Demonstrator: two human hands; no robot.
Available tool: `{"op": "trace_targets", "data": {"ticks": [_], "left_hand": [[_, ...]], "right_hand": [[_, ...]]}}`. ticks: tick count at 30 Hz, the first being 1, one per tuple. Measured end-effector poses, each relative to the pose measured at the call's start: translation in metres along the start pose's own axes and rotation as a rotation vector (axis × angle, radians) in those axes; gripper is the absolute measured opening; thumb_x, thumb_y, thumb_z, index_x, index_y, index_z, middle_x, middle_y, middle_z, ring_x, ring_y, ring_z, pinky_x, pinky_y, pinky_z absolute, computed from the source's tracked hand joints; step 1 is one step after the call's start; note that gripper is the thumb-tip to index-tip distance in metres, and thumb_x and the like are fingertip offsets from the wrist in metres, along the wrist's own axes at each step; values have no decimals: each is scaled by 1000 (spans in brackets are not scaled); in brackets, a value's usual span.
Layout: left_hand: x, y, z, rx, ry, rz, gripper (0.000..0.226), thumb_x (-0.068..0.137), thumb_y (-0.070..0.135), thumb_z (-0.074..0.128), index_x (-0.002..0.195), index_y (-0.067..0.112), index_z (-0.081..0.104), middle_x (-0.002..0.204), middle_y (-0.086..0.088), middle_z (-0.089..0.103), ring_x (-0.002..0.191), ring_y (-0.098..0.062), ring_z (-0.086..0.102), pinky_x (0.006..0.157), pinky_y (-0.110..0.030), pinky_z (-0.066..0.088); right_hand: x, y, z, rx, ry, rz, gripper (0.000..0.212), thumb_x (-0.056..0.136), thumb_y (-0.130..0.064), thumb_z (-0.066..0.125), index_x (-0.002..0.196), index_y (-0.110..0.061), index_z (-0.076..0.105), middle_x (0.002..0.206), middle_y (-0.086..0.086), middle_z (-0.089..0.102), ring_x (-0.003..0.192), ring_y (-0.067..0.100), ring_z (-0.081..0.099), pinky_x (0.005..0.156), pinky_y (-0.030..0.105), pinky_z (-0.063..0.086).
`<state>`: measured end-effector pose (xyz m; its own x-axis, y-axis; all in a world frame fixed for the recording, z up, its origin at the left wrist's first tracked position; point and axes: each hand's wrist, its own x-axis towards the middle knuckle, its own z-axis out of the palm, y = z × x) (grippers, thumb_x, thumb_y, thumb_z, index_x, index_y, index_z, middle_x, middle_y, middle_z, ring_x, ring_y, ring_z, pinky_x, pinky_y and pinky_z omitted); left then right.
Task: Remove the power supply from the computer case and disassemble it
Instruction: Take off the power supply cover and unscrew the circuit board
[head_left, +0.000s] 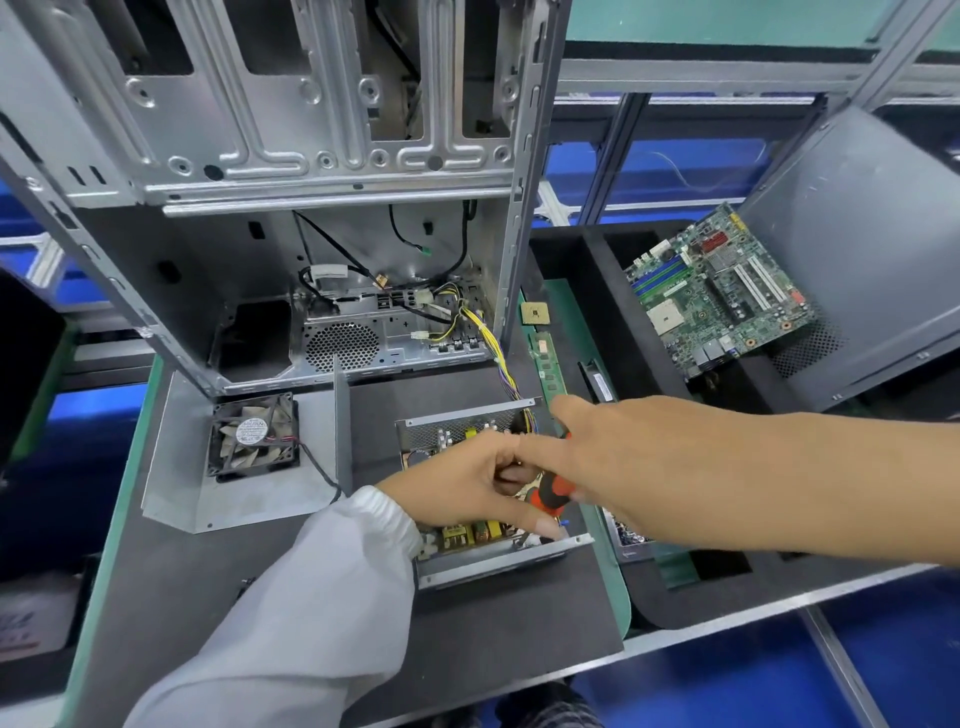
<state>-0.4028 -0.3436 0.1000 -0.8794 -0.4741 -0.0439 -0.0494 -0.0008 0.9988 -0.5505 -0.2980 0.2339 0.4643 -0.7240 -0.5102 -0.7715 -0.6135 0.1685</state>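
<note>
The power supply lies opened on the grey mat, its circuit board showing inside the metal tray. Its removed cover, with the black fan on it, lies to the left. A wire bundle still runs from the supply up into the upright computer case. My right hand reaches in from the right and grips an orange-and-black screwdriver angled down into the supply. My left hand, in a white sleeve, curls its fingers and thumb around the screwdriver's lower end over the board. The tip is hidden.
A black bin at the right holds a green motherboard and a grey side panel. A loose processor chip and a memory stick lie on the green mat edge beside the case. Blue crates sit below the bench.
</note>
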Motion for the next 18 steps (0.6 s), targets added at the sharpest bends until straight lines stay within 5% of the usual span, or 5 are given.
{"op": "trace_targets", "data": {"ticks": [2,5,10,15,18], "left_hand": [[-2,-2,-2,37,-2,31,19,83,11,76,87,29,70,60,13,34,57,-5,28,55,-16,27],[1,-6,0,112,75,-18,31,81,7,78,76,-8,51,63,1,21,57,-9,19,52,-21,18],[-8,-4,-10,26,83,-13,23,85,17,74,92,37,68,67,8,21,57,-9,23,54,-20,24],[-28,-11,-35,104,175,-177,15,94,11,62,105,20,68,63,8,29,53,-8,26,51,-15,32],[-35,-7,-36,352,133,-224,21,88,11,71,97,29,64,61,14,31,56,-7,29,58,-21,34]], "right_hand": [[-2,4,2,116,-33,-9,46,90,-22,58,126,-33,31,86,-1,11,62,14,44,46,29,32],[-2,2,1,224,-6,23,39,91,-45,57,121,-32,36,92,-3,35,70,18,50,53,27,36],[-2,9,1,253,62,46,23,95,-42,49,109,-24,48,98,0,51,90,24,59,66,31,42],[-20,31,-25,393,124,58,18,91,-46,53,93,-28,53,82,-12,51,76,3,51,68,28,44],[-27,48,-37,450,170,102,18,89,-49,53,93,-32,56,64,-15,55,65,-9,49,59,21,39]]}}
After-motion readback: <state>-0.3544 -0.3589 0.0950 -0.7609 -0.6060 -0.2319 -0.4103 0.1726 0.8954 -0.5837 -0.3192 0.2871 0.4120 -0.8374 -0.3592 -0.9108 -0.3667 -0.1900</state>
